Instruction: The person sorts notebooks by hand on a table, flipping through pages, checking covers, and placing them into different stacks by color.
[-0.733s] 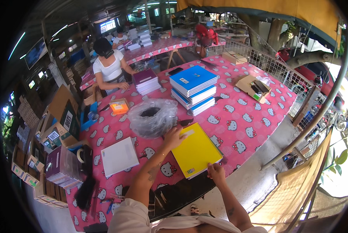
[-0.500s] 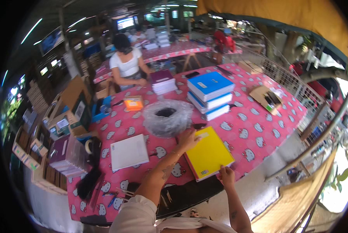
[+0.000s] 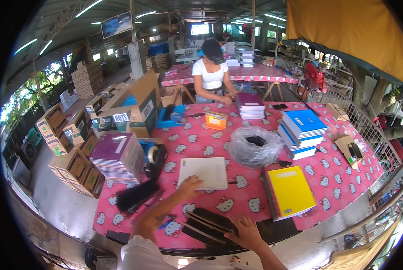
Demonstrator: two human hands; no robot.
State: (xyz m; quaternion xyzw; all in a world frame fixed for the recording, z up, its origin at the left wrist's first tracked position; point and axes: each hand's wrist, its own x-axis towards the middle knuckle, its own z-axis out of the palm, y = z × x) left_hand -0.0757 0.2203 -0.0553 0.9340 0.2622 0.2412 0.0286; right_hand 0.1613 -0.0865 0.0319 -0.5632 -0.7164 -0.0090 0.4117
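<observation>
My left hand (image 3: 189, 186) reaches forward and rests its fingers on the near edge of a white notebook (image 3: 204, 173) lying flat on the pink patterned tablecloth (image 3: 237, 200). My right hand (image 3: 248, 232) lies spread on a fanned stack of black covers (image 3: 207, 225) at the table's near edge. A yellow spiral notebook stack (image 3: 289, 192) lies to the right, apart from both hands.
A clear plastic bag (image 3: 254, 146) sits mid-table, blue notebooks (image 3: 301, 131) to its right, purple notebooks (image 3: 117, 155) and a tape dispenser (image 3: 155, 156) at left. A person in white (image 3: 210, 74) works at the far side. Cardboard boxes (image 3: 77, 139) crowd the left.
The yellow notebook has left my hands and now lies on the table. My left hand moved left onto the white notebook; my right hand dropped onto the black covers. My view turned left.
</observation>
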